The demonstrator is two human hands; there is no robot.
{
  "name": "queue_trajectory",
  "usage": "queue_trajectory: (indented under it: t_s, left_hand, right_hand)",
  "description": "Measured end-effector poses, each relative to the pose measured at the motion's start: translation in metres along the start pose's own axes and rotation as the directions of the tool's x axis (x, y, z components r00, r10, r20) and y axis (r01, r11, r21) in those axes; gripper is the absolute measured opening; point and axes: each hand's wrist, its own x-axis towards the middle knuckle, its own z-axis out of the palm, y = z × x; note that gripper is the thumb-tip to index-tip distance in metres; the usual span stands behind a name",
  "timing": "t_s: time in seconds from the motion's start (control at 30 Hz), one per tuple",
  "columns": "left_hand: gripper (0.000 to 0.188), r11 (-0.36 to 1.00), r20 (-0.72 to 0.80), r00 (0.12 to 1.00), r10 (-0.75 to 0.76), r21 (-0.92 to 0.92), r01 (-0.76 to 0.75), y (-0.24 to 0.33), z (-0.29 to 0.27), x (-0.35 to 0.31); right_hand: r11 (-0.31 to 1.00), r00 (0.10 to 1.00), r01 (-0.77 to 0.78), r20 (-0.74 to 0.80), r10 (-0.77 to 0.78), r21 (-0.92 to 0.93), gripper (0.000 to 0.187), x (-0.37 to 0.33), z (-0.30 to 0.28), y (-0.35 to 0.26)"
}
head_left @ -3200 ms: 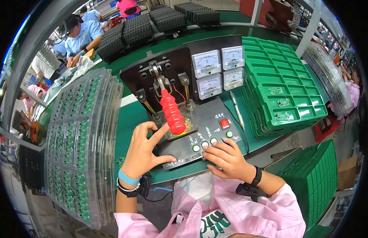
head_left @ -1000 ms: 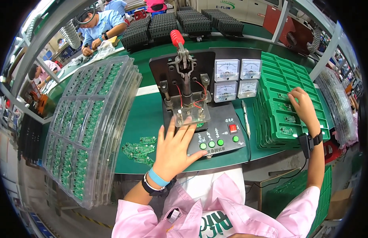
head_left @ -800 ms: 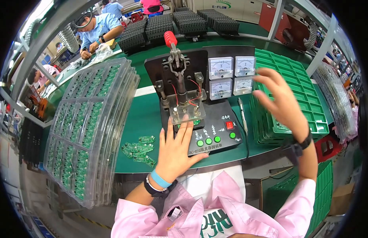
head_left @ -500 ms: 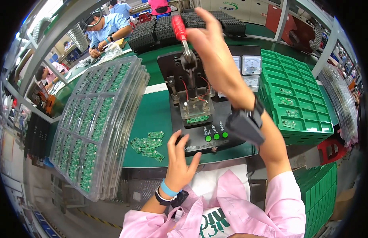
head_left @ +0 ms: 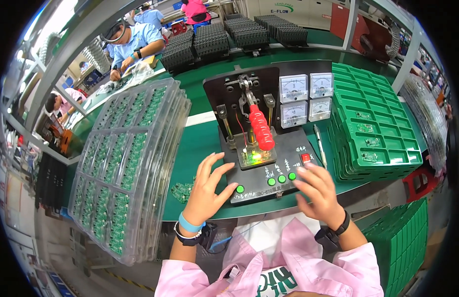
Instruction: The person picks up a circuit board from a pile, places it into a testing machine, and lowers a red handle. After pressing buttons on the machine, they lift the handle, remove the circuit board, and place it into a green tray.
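Observation:
A black test fixture (head_left: 230, 168) stands on the green bench in front of me. Its toggle clamp has a red handle (head_left: 261, 129) lowered toward me over a clear plate. Under the plate a yellow-green light (head_left: 255, 157) glows. My left hand (head_left: 204, 192) is open at the fixture's left front, thumb close to a green button (head_left: 240, 189). Over the right front corner, my right hand (head_left: 318, 195) is open and empty, fingers near another green button (head_left: 292, 176) and a red switch (head_left: 305, 158). Small green circuit boards (head_left: 181, 192) lie beside my left hand, partly hidden by it.
Clear trays (head_left: 130, 163) filled with circuit boards are stacked at left. Green trays (head_left: 375, 119) rise at right, a few boards in their cells. Four-dial meter panel (head_left: 293, 89) and a pen (head_left: 320, 146) sit between. Black racks (head_left: 211, 42) line the back; a co-worker (head_left: 140, 42) works at far left.
The red handle has swung down from upright. My right hand has let go of it and come down to the fixture's front right. A light now glows under the clear plate.

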Motion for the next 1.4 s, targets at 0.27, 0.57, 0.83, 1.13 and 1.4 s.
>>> queue_trajectory:
  t_s: [0.27,0.57,0.83,1.13,1.4]
  left_hand:
    - [0.06,1.0,0.229,0.973,-0.015,0.01,0.013,-0.001,-0.017,0.033]
    - [0.093,0.983,0.151,0.984,0.092,0.142,-0.114,0.002,-0.004,0.038]
    - [0.08,0.937,0.171,0.975,0.139,0.296,-0.185,0.003,0.002,0.037]
    - [0.077,0.932,0.178,0.975,0.132,0.314,-0.184,0.0,0.003,0.028]
    - [0.09,0.891,0.099,0.978,0.183,0.404,-0.208,0.005,0.005,0.012]
  right_hand:
    - [0.989,0.994,-0.103,0.037,0.108,-0.106,0.045,-0.009,0.021,-0.011]
    - [0.995,0.994,-0.09,-0.062,0.087,-0.05,0.041,-0.01,0.035,-0.01]
    - [0.944,0.949,-0.299,-0.063,0.31,0.139,0.078,0.093,0.002,-0.006]
    - [0.916,0.902,0.393,-0.227,-0.366,0.085,0.074,0.159,0.001,0.009]
    - [0.896,0.785,0.416,-0.557,-0.27,0.153,0.05,0.25,-0.027,0.041]
